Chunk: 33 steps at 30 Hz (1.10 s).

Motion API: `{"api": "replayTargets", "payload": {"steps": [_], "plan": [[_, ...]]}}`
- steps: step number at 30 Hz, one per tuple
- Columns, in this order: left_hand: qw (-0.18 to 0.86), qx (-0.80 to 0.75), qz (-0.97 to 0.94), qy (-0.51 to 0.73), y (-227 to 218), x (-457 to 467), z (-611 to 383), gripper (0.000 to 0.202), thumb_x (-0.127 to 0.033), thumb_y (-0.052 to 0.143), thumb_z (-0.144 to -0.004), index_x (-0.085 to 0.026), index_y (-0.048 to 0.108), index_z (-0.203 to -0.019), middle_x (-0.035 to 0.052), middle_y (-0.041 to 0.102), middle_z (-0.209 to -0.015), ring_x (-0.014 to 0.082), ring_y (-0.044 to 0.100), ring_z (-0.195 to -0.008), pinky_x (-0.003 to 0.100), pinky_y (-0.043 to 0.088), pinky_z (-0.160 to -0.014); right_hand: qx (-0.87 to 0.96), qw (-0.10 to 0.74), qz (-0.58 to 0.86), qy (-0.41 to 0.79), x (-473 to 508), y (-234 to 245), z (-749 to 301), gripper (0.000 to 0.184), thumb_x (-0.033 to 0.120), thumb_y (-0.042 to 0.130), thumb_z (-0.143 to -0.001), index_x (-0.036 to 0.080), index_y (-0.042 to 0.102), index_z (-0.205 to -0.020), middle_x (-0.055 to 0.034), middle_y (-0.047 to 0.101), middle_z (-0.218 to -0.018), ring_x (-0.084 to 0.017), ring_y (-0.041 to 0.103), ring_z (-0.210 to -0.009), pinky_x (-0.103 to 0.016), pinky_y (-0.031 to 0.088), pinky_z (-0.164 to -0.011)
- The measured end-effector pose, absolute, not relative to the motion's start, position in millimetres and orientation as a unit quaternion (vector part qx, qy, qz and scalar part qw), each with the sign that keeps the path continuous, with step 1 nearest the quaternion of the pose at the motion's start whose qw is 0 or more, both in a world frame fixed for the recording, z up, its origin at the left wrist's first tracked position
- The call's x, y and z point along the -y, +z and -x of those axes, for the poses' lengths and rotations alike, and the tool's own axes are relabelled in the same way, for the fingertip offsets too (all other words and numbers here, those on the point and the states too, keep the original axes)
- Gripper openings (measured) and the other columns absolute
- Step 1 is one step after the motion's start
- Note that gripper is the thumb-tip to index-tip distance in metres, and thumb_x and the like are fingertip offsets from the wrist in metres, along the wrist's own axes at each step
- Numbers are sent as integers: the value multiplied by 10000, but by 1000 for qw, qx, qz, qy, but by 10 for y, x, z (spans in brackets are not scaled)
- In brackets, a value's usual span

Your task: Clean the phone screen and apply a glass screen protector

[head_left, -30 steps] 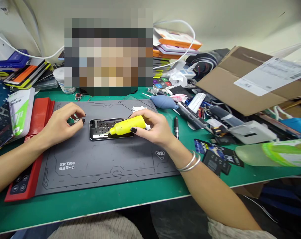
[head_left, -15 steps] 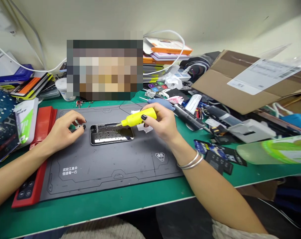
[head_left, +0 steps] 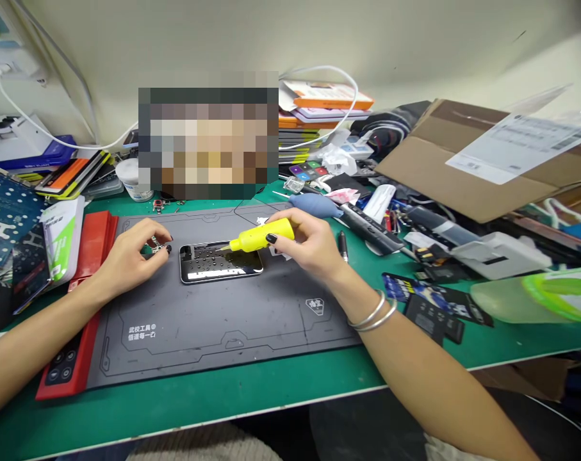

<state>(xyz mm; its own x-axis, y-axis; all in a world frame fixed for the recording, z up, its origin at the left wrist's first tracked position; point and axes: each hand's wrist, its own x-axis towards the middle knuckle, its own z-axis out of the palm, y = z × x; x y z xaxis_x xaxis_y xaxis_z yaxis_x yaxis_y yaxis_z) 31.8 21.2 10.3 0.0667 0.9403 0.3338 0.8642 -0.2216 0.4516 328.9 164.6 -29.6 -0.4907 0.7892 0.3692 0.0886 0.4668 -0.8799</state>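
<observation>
L hand (head_left: 129,261): fingers (head_left: 162,246) closed in a pinch on a tiny metal part (head_left: 154,244), too small to ID, just L of phone. R hand (head_left: 305,246): fingers wrapped firmly round a bright yellow plastic squeeze bottle (head_left: 264,235), long axis slanting down to L, thin nozzle aimed at phone's top edge; can't tell if tip touches.

Black-framed smartphone body (head_left: 221,264) lies flat, long axis L-R, mid-way on a dark grey rubber repair mat (head_left: 223,333) w/ white print; dark inside shows many small holes, shiny strip along lower edge. Mat sits on green surface (head_left: 184,400), red holder (head_left: 95,256) along its L side. To R: black pen (head_left: 343,246), blue rubber air blower (head_left: 314,205). Mosaic blur hides items behind mat.
</observation>
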Motion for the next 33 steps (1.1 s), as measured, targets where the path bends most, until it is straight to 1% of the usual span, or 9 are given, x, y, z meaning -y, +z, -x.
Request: {"api": "replayTargets", "payload": {"steps": [4,11,17,22,25,29,33], "plan": [[65,-618,-729,287,108,-210,-319,101,-253,526,-854,-204,608,-887,40,668,-917,175,634,-822,309,552,-753,763,396,291,419,-1636,-290,-3286,291,411,758,-722,203,662,-901,-8,662,-788,-133,571,-612,-272,495,-550],[69,-626,-724,280,101,-212,-322,126,-282,510,-858,-204,605,-882,40,669,-917,172,631,-823,309,553,-753,729,435,291,441,-1659,-251,-3310,221,345,728,-737,201,632,-875,-19,658,-840,-126,588,-592,-266,501,-511],[64,-624,-725,285,90,-203,-311,119,-260,514,-852,-201,611,-889,37,671,-925,173,630,-824,306,549,-754,735,422,302,436,-1655,-253,-3304,231,357,744,-723,204,641,-862,-22,660,-834,-126,581,-574,-265,490,-485],[67,-624,-723,287,82,-208,-301,123,-260,516,-843,-204,616,-887,39,673,-913,183,637,-819,314,551,-751,722,426,311,447,-1658,-238,-3318,224,373,733,-731,219,623,-852,5,637,-750,-119,550,-511,-264,468,-448],[66,-623,-725,287,77,-210,-299,121,-258,519,-844,-200,617,-887,41,674,-914,183,636,-816,314,546,-746,723,431,317,436,-1662,-228,-3317,203,345,728,-709,216,623,-826,11,626,-740,-116,543,-518,-261,460,-451],[63,-619,-729,286,74,-214,-296,122,-247,518,-850,-194,618,-895,41,671,-921,174,632,-813,305,539,-739,717,432,314,447,-1646,-199,-3311,177,316,699,-705,216,612,-822,25,609,-700,-108,536,-478,-256,433,-433],[62,-617,-729,288,74,-218,-295,120,-249,519,-846,-197,618,-889,38,671,-916,176,633,-808,306,542,-735,718,437,301,449,-1639,-196,-3311,172,318,699,-713,214,611,-818,23,610,-700,-109,537,-476,-262,434,-442]]}}
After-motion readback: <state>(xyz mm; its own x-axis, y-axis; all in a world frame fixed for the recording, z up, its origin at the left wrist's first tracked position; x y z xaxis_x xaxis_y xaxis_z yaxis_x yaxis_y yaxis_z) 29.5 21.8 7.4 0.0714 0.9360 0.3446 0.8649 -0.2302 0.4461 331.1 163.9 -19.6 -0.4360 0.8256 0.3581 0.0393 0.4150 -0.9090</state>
